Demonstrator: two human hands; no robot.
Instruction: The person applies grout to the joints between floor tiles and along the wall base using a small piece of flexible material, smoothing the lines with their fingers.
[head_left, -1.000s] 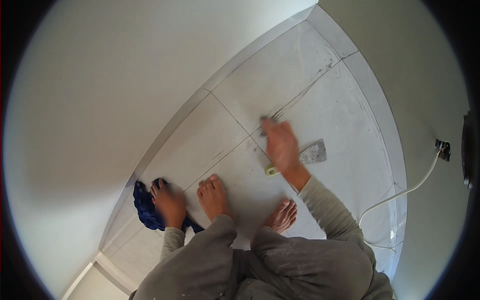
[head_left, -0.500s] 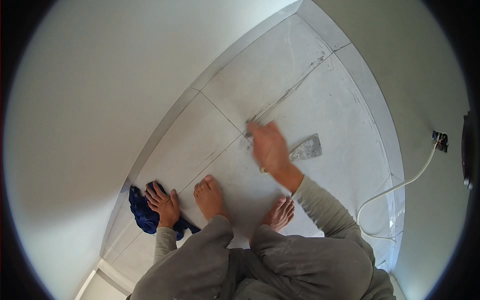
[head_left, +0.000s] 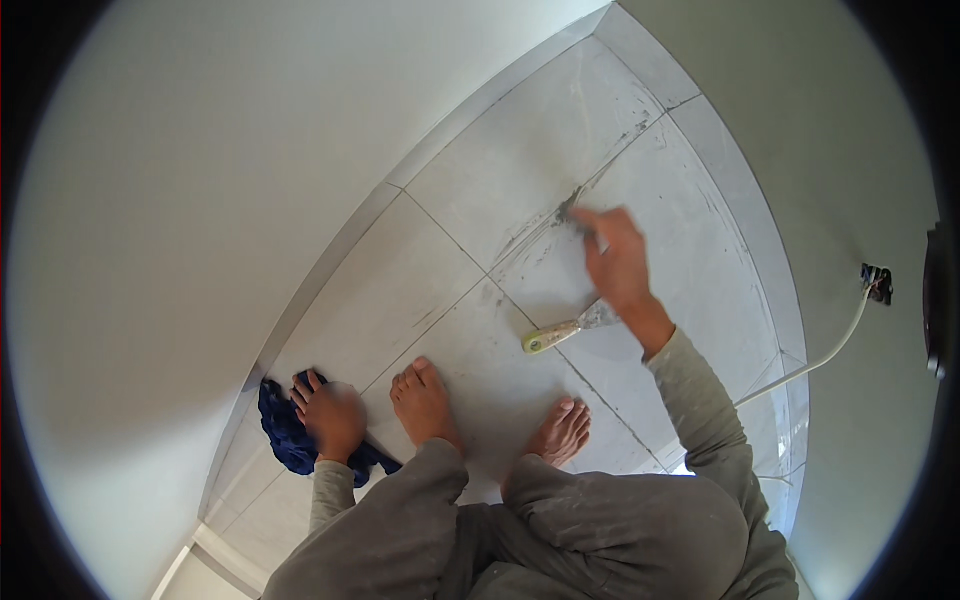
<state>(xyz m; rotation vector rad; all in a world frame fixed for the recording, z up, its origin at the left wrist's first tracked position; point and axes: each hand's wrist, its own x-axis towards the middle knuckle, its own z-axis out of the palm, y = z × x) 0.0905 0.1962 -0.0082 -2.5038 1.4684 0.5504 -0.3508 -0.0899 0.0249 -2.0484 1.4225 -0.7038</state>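
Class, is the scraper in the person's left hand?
No, the scraper lies on the tiles; the left hand is at the blue cloth.

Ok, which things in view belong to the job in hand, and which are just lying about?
Seem to belong:
grey-smeared tile joint, with the right hand at it
scraper, probably, though unheld on the floor
blue cloth, perhaps, with the left hand over it

Seems incidental:
white cable from the wall opening

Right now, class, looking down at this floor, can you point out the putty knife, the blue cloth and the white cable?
Putty knife (head_left: 558, 334): head view, on its handle.
Blue cloth (head_left: 286, 432): head view, on its crumpled left part.
White cable (head_left: 829, 357): head view, on its curved stretch.
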